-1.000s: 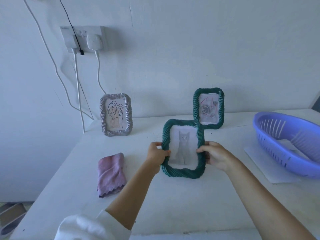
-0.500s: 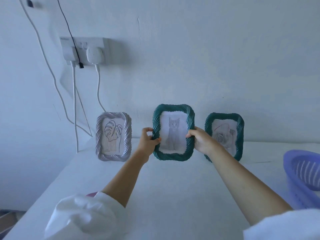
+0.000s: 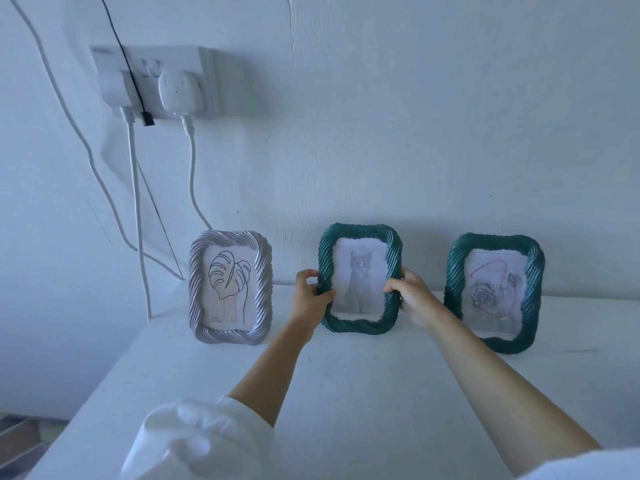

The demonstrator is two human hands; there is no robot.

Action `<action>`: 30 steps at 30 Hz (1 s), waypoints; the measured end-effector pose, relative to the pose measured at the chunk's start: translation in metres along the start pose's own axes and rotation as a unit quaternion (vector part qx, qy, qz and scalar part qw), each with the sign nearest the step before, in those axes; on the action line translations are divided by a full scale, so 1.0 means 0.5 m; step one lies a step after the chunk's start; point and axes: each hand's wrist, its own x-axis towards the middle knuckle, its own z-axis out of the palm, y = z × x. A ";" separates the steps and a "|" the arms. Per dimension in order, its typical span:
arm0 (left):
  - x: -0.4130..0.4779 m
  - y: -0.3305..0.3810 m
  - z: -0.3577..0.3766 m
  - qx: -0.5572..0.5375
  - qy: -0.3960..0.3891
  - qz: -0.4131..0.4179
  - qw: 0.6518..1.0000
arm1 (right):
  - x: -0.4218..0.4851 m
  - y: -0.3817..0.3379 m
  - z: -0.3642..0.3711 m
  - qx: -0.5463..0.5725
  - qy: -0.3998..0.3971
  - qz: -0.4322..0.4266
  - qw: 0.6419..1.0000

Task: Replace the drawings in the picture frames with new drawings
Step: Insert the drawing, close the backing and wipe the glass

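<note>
By the wall (image 3: 415,150), my left hand (image 3: 309,301) and right hand (image 3: 414,299) grip the cat frame (image 3: 358,328) by its sides; next I'd seat it, then release.

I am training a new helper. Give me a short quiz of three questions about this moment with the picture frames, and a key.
1. True or false: the left hand and the right hand both grip the cat frame.
2. Fill in: the green rose frame stands to the ____ of the cat frame.
3. Which frame stands nearest the wall socket? A) silver leaf frame B) green rose frame C) cat frame

Key: 1 true; 2 right; 3 A.
</note>
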 end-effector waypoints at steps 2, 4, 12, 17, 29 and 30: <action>-0.008 0.001 -0.005 -0.004 0.014 0.005 1.000 | -0.014 0.002 -0.001 -0.015 0.021 -0.010 1.000; -0.014 -0.002 -0.014 0.004 0.039 0.015 0.999 | -0.029 0.012 -0.004 -0.028 0.056 -0.029 0.998; -0.026 -0.014 -0.036 0.065 0.052 0.041 0.996 | -0.067 0.040 0.007 -0.066 0.125 -0.078 0.987; -0.033 -0.016 -0.037 0.064 0.053 0.034 0.996 | -0.082 0.040 0.010 -0.076 0.129 -0.074 0.986; -0.041 -0.014 -0.042 0.067 0.049 0.028 0.996 | -0.101 0.038 0.014 -0.093 0.139 -0.057 0.984; -0.042 -0.014 -0.042 0.069 0.048 0.028 0.996 | -0.102 0.037 0.014 -0.093 0.138 -0.056 0.985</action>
